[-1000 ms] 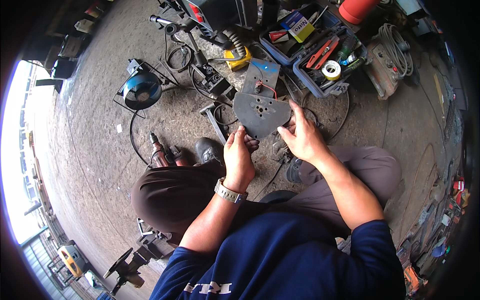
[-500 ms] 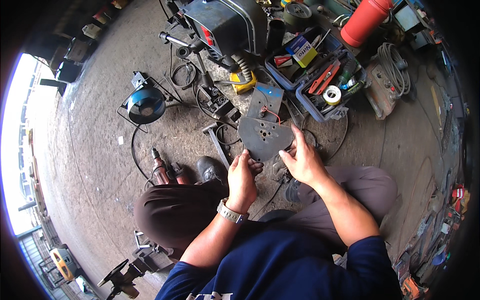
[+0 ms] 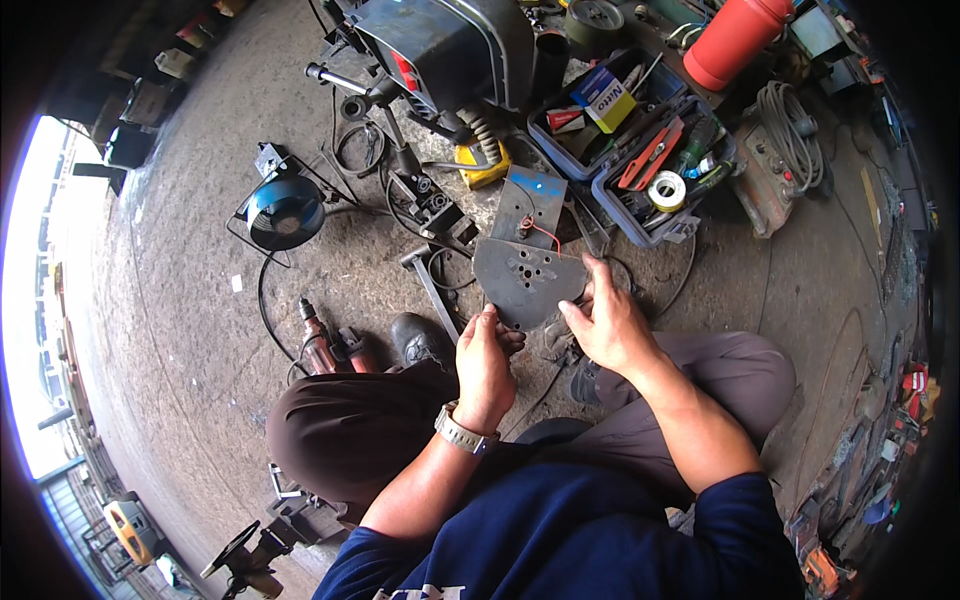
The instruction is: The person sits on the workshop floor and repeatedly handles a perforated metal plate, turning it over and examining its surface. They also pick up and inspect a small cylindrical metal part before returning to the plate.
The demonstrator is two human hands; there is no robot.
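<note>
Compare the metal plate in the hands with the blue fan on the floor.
The metal plate is flat, dark grey and drilled with holes; the blue fan is round, blue and sits in a wire frame. The plate is held at its lower edge by the left hand and right hand; the fan stands untouched on the concrete, off to the person's left. A red wire runs to the plate, a black cable to the fan.

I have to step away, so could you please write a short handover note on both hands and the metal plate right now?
Left hand: fingers on the lower left edge of the drilled metal plate, steadying it.
Right hand: grips the plate's lower right edge.
Plate: held tilted above the concrete floor, in front of the knees; a thin red wire loops near its top.
Nearby: open toolbox beyond the plate, drill on the floor to the left.
Done or left: nothing visibly fastened; cannot tell more.
</note>
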